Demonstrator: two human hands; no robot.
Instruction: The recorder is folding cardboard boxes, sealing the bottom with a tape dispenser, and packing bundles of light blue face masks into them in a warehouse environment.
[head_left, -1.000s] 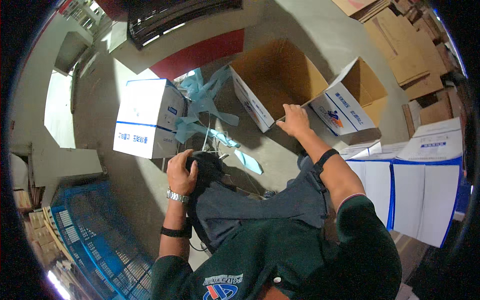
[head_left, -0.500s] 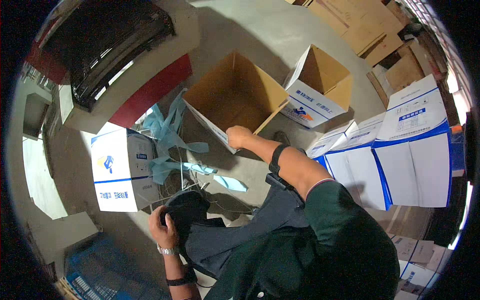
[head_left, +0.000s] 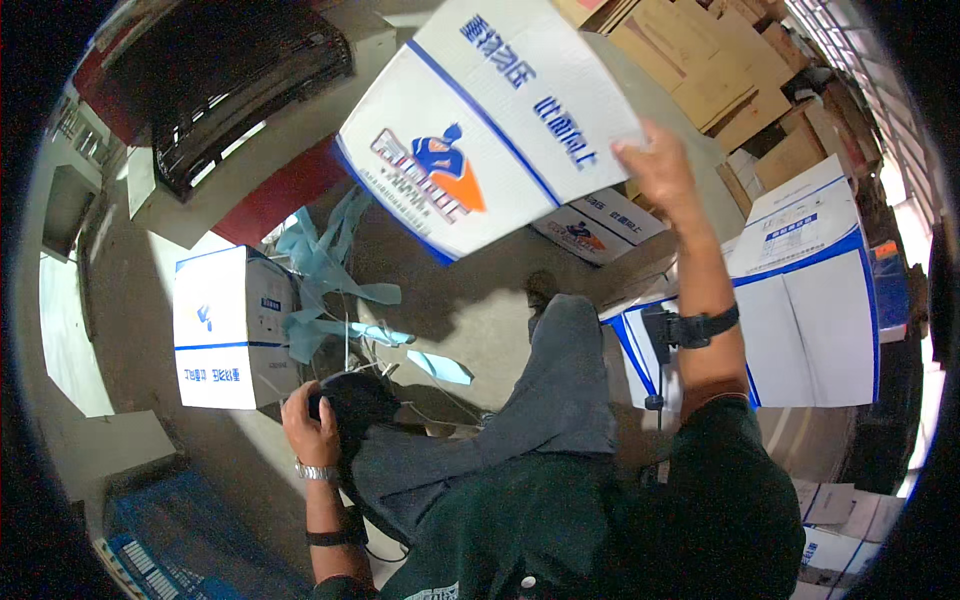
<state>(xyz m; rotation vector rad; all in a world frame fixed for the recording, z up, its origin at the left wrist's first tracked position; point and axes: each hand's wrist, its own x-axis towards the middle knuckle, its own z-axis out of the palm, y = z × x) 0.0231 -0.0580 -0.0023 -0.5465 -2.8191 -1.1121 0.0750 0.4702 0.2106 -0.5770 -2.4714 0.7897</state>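
Note:
My right hand (head_left: 660, 172) grips the right edge of a white cardboard box (head_left: 478, 120) with blue bands and an orange-and-blue figure. The box hangs tilted above the floor, its printed side toward me and its inside hidden. My left hand (head_left: 312, 425), with a metal watch at the wrist, rests with thumb and fingers apart on my dark-clad knee (head_left: 360, 405); nothing shows in it. Behind the raised box, a second white box (head_left: 600, 228) stands partly covered. Another white box (head_left: 238, 325) sits on the floor at the left.
Pale blue strips (head_left: 335, 255) lie tangled beside the left box. White-and-blue boxes (head_left: 815, 330) stand in a row at the right. Brown cardboard (head_left: 690, 60) is piled at the far right. A dark metal-framed unit (head_left: 250, 95) occupies the far left, and blue mesh (head_left: 195, 530) the near left.
My right hand has lifted the box off the floor and swung it up, away and to the right, turning its printed side toward me. My left hand stays on the knee.

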